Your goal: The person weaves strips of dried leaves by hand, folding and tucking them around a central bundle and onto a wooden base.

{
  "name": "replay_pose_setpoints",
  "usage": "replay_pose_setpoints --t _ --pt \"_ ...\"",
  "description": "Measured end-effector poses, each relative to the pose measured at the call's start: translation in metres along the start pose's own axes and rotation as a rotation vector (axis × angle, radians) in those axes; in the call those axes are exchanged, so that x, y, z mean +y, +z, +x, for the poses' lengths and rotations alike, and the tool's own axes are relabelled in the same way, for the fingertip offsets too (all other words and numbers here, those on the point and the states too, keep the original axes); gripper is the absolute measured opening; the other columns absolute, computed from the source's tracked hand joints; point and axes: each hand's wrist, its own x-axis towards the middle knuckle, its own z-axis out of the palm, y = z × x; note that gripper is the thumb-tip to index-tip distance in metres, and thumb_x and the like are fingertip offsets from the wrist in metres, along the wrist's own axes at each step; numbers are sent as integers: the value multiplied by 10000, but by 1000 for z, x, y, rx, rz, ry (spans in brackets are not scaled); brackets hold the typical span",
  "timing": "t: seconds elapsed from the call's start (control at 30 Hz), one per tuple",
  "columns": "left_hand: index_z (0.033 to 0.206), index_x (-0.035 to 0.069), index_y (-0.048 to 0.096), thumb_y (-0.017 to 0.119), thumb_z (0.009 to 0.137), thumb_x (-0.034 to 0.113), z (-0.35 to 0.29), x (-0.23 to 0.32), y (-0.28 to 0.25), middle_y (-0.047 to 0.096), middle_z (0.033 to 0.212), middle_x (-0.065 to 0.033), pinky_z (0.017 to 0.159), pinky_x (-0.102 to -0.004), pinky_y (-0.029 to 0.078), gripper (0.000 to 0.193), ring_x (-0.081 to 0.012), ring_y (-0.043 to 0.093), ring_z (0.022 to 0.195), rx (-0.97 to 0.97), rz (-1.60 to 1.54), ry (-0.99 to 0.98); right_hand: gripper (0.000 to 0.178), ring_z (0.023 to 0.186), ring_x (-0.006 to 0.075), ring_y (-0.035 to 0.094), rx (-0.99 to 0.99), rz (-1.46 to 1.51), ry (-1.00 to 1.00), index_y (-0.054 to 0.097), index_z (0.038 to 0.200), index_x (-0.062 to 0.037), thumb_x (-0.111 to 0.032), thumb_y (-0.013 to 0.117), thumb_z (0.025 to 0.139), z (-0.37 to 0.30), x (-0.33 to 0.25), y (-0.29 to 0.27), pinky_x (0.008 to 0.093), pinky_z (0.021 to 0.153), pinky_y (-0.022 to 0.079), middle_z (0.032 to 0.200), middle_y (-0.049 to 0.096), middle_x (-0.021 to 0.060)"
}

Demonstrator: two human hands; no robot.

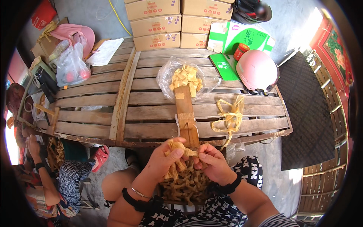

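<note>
Close in front of me, both hands work on crinkled yellow strips that look like tofu skin [174, 166]. My left hand [162, 159] is closed round a loose bunch of them, thumb on top. My right hand [216, 163] pinches the narrow twisted end of a strip between thumb and fingers. Below them is a heap of brownish-yellow knotted pieces [185, 185]; its container is mostly hidden. A narrow wooden board [184, 108] runs from the table toward my hands, with a thin stick on it. At its far end, more yellow strips [187, 77] lie on a clear plastic bag [165, 83].
On the slatted table [151, 113] lie a yellow plastic bag [232, 115], a pink helmet [257, 70], a red can [241, 51] and green cardboard [225, 67]. Cartons [157, 24] are stacked behind. A co-worker's arm [43, 178] shows at left.
</note>
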Motion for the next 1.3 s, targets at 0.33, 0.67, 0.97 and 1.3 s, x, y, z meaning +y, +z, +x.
replay_pose_setpoints --t 0.33,0.67,0.97,1.3 --pt "870 56 560 663 839 -1 -4 -22 9 622 781 -54 619 -245 490 122 -107 588 677 67 -106 -61 95 613 107 561 136 -217 62 569 917 -47 -88 649 885 1 -5 -4 230 569 455 790 635 55" --pt "939 28 595 659 855 24 17 -24 6 624 818 -42 665 -245 496 106 -106 594 728 229 -59 18 85 669 59 563 176 -449 -208 588 952 -46 -63 657 906 26 -11 -5 201 604 457 809 625 5" --pt "951 19 628 643 882 66 43 -41 -1 615 827 -21 674 -244 483 85 -87 573 726 263 289 124 130 730 26 547 247 -897 -498 611 979 -21 -94 684 900 50 2 -26 212 631 459 803 611 -14" --pt "935 56 618 651 851 127 6 -36 5 630 792 -77 628 -312 510 114 -169 620 694 -88 758 204 69 721 55 565 128 -886 -306 642 943 -16 -74 643 905 12 -34 -28 219 647 464 806 623 -28"
